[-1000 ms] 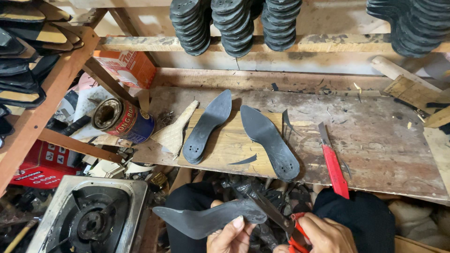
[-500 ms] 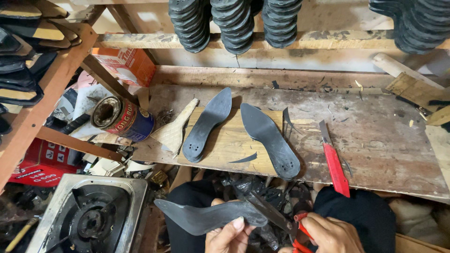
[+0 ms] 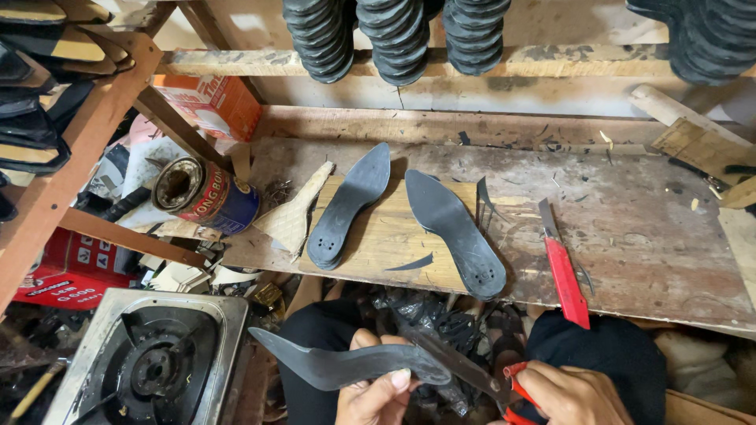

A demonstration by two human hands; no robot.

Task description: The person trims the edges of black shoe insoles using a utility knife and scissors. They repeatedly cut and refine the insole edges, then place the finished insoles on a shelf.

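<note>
I am holding the dark grey curved rubber sole flat in my left hand, grip closed on it, while my right hand is closing red-handled scissors at its edge; two matching soles are lying on the wooden desk beyond.

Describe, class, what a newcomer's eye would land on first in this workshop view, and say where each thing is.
At the bottom centre, the left hand grips a dark sole piece while the right hand works red-handled scissors at its end. Above them, two dark insoles lie side by side on the wooden bench, with a red-handled knife to their right. An open tin can lies on its side at the bench's left end.
</note>
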